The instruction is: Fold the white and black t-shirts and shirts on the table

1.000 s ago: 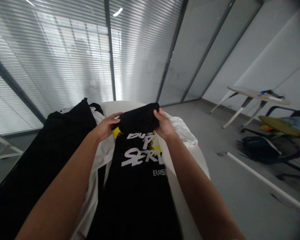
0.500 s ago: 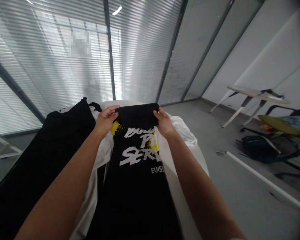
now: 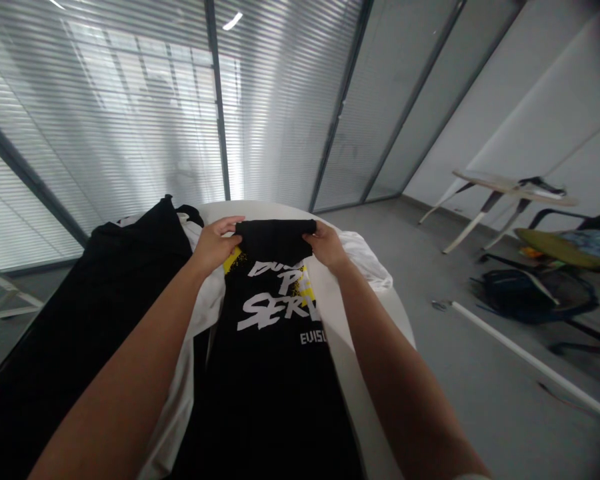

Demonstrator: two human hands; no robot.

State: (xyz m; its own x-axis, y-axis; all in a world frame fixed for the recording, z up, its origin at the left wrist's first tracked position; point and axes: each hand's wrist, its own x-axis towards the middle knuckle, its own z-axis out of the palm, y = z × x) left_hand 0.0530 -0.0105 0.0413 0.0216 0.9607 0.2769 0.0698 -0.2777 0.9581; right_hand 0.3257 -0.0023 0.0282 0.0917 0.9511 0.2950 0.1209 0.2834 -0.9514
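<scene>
A black T-shirt (image 3: 275, 373) with white and yellow lettering lies lengthwise on a white round table (image 3: 380, 313). Its far end is folded back over the print. My left hand (image 3: 215, 243) pinches the left corner of that fold and my right hand (image 3: 326, 243) pinches the right corner. Both hands are closed on the cloth, holding the folded edge stretched flat between them.
A white garment (image 3: 365, 257) lies under the shirt, and a large black garment (image 3: 75, 320) covers the table's left side. Glass walls with blinds stand behind. On the floor to the right are a white pole (image 3: 525, 360), a dark backpack (image 3: 523, 300), a chair and a small table (image 3: 510, 190).
The folded end of the shirt has come down lower and flatter over the print, and both hands have shifted slightly away from me with it.
</scene>
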